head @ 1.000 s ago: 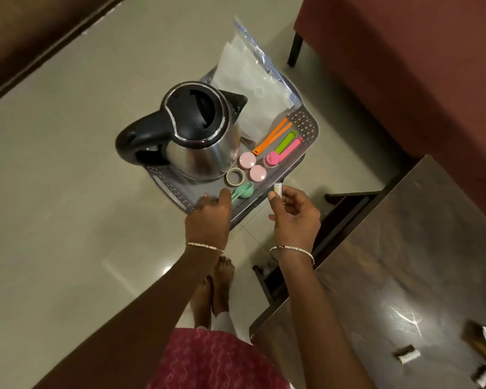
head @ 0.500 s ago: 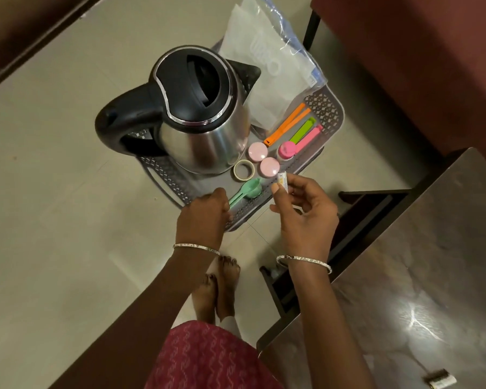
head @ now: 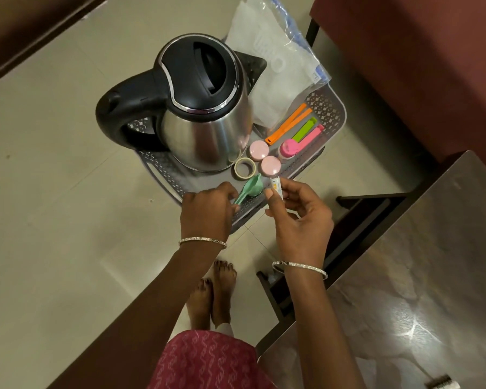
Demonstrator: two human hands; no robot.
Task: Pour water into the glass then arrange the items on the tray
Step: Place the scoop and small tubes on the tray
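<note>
No glass visible, so pouring I can't judge. Arranging looks underway — right hand pinches 1 small white tube at frame centre over the tray's near rim; left hand's fingers curl there, grip unclear.

Steel-silver kettle w/ black lid; grey lattice-pattern tray. Orange clip, mint-green spoon, white-yellow tube. Maroon dress w/ squiggle print.
</note>
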